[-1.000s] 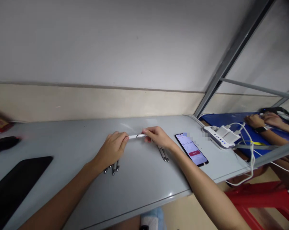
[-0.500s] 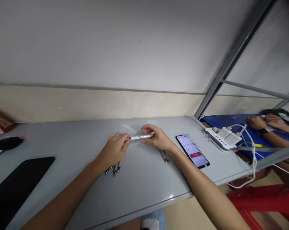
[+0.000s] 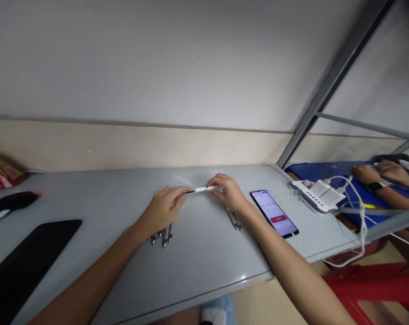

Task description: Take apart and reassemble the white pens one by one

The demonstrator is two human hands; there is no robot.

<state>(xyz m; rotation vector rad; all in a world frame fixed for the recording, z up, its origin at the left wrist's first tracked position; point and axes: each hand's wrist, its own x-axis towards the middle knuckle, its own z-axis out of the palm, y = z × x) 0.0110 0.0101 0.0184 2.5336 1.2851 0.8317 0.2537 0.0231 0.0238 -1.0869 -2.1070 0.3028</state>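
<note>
A thin white pen (image 3: 200,189) stretches between both my hands just above the grey table (image 3: 204,253). My left hand (image 3: 162,211) pinches its dark left end, fingers closed. My right hand (image 3: 228,192) grips the white right part, fingers curled. A dark inner section shows between the two pieces. Several grey pens (image 3: 162,236) lie under my left hand. Two more grey pens (image 3: 234,220) lie under my right wrist.
A phone (image 3: 275,213) with a lit screen lies right of my right hand. A white power strip (image 3: 317,195) with chargers and cables sits at the table's right end. A black pad (image 3: 24,257) and a black mouse (image 3: 12,200) lie far left. Another person's hands (image 3: 377,174) rest on a blue surface.
My hands have drawn slightly apart, and a dark inner section of the pen now shows between the white part and my left fingers. The view has shifted slightly.
</note>
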